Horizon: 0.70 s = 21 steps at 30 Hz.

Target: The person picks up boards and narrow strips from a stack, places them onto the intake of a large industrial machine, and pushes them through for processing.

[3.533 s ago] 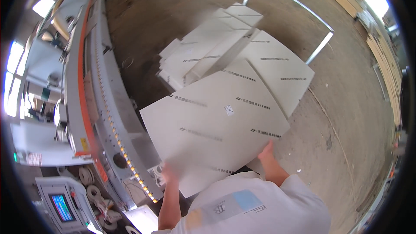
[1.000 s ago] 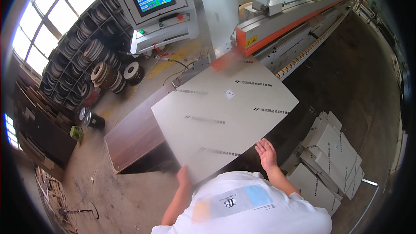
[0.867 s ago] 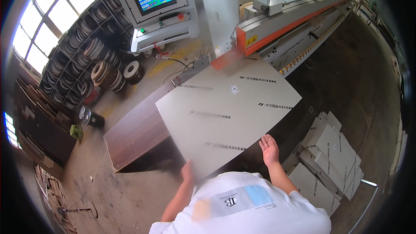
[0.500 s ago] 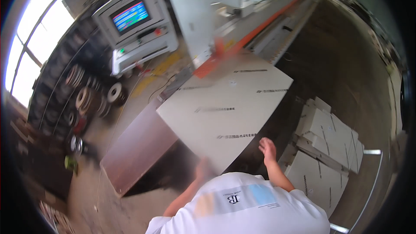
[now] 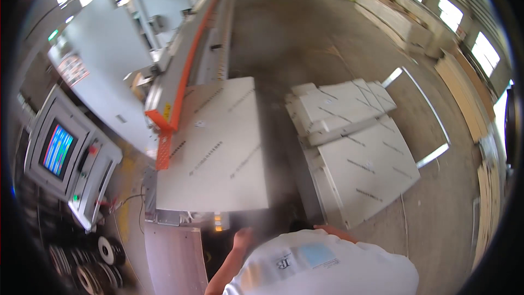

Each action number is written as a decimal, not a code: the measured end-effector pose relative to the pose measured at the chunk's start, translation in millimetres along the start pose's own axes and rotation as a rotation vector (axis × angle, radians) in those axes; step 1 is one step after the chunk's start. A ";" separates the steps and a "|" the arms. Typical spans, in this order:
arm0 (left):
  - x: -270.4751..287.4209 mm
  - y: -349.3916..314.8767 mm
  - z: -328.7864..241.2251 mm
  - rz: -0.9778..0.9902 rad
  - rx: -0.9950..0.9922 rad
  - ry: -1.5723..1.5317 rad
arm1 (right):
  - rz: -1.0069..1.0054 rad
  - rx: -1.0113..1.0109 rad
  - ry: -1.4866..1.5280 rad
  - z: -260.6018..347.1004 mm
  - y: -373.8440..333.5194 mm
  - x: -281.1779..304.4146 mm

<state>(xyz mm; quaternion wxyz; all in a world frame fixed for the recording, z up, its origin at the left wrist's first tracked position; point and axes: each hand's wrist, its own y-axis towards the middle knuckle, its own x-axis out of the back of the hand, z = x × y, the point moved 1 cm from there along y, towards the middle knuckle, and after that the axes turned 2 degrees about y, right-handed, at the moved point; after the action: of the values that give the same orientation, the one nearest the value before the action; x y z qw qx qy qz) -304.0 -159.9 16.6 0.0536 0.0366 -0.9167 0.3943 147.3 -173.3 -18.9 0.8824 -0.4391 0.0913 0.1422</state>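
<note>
A pale board [image 5: 226, 158] with dark printed marks lies on the edge of a long machine, partly under its orange guard [image 5: 165, 145]. My left hand [image 5: 244, 237] hangs just short of the board's near edge, apart from it. Motion blurs its fingers. My right hand [image 5: 323, 229] is close against my body, near the low corner of a stack of similar boards [image 5: 371, 166]. Most of that hand is hidden by my white shirt, so its fingers do not show.
A control panel [image 5: 63, 150] with a lit screen stands at the left, above rolls of edge banding [image 5: 111, 250]. A brownish panel [image 5: 173, 259] juts toward me below the board. A metal cart handle [image 5: 436, 114] rises beyond the stacks. Long boards [image 5: 464, 98] lean at the far right.
My view has swung right, toward the stacks. My left hand has come away from the board's near edge, and my right hand has drawn in against my body. The board lies farther along the machine.
</note>
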 end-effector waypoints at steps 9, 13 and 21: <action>-3.7 32.1 39.6 0.160 -0.261 0.710 | -0.611 0.039 -0.871 -96.5 -19.0 28.8; -29.0 44.3 30.3 0.246 -0.308 0.762 | -0.810 -0.018 -0.607 -115.8 -32.7 56.3; -54.5 24.8 18.1 0.395 0.002 0.526 | -1.244 -0.233 0.129 -79.8 -26.0 131.3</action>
<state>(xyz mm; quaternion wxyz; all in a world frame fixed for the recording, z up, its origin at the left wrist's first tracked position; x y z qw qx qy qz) -253.9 -154.6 -20.5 0.2108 -0.2448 -0.8605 0.3939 276.7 -229.8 -84.7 0.7392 -0.5106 -0.1441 -0.4147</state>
